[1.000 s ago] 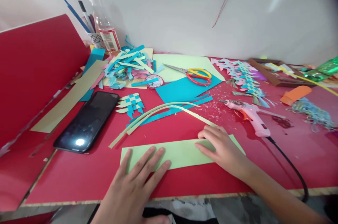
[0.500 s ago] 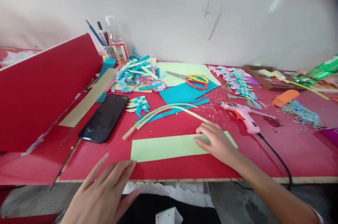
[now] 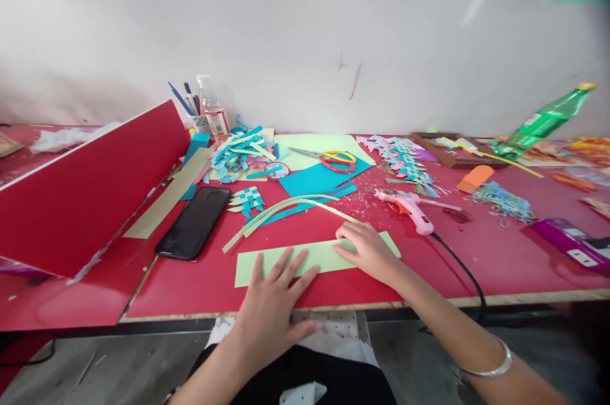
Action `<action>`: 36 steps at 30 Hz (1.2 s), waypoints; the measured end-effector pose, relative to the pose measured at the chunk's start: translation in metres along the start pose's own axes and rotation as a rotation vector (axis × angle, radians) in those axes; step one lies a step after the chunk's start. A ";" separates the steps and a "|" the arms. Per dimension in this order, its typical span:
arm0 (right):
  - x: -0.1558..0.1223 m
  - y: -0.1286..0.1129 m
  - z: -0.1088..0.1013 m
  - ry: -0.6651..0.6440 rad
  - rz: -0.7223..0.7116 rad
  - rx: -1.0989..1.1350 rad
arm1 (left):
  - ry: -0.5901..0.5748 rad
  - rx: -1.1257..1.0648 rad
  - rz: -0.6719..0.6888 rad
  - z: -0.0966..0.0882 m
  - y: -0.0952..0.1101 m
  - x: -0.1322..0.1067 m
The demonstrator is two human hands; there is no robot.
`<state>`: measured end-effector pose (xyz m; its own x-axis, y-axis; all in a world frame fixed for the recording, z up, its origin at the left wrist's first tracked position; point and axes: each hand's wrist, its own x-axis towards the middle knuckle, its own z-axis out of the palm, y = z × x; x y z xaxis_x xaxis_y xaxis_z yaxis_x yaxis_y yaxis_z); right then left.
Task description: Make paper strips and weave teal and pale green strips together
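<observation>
A wide pale green paper strip [image 3: 281, 257] lies flat along the front of the red table. My left hand [image 3: 274, 303] is open, its spread fingertips resting on the strip's left half. On the right part of that strip rests my right hand [image 3: 369, 252], its fingers loosely bent and the thumb apart from them. Narrow pale green strips [image 3: 286, 203] curve behind it; one runs up to my right hand, which hides its end. Behind them are blue paper strips [image 3: 309, 203] and a small woven blue-and-green paper piece [image 3: 248, 200].
A black phone [image 3: 193, 224] lies left, near a leaning red board [image 3: 95, 195]. Scissors [image 3: 333, 160] rest on blue paper [image 3: 305, 182] beside paper scraps [image 3: 243, 154]. At right are a pink glue gun [image 3: 412, 208] with its cord, a green bottle [image 3: 543, 122] and a purple power strip [image 3: 567, 243].
My left hand has moved right and forward from the strip's left corner onto its surface. My right hand stays on the strip's right part. The view has tilted up and shifted right.
</observation>
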<state>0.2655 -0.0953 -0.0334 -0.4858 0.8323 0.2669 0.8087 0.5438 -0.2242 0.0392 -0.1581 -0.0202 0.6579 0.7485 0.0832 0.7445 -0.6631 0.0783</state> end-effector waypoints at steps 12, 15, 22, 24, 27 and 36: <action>-0.039 -0.082 -0.006 -0.090 -0.204 -0.137 | -0.008 0.074 -0.085 0.002 -0.004 -0.028; -0.051 -0.085 -0.003 -0.155 -0.136 -0.107 | 0.006 0.087 -0.087 0.000 -0.004 -0.028; -0.089 -0.028 -0.014 -0.080 0.121 -0.248 | 0.054 0.093 -0.067 -0.001 -0.008 -0.029; -0.101 -0.016 -0.017 -0.047 0.183 -0.281 | 0.058 0.097 -0.053 -0.002 -0.013 -0.033; -0.109 -0.009 -0.017 -0.031 0.243 -0.293 | 0.067 0.125 -0.041 -0.004 -0.023 -0.047; -0.090 -0.004 -0.029 0.022 0.263 -0.084 | 0.111 0.154 -0.121 -0.024 -0.041 -0.066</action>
<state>0.3158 -0.1752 -0.0290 -0.2487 0.9408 0.2302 0.9311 0.2977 -0.2107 -0.0371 -0.1809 -0.0054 0.5522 0.8114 0.1916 0.8316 -0.5524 -0.0576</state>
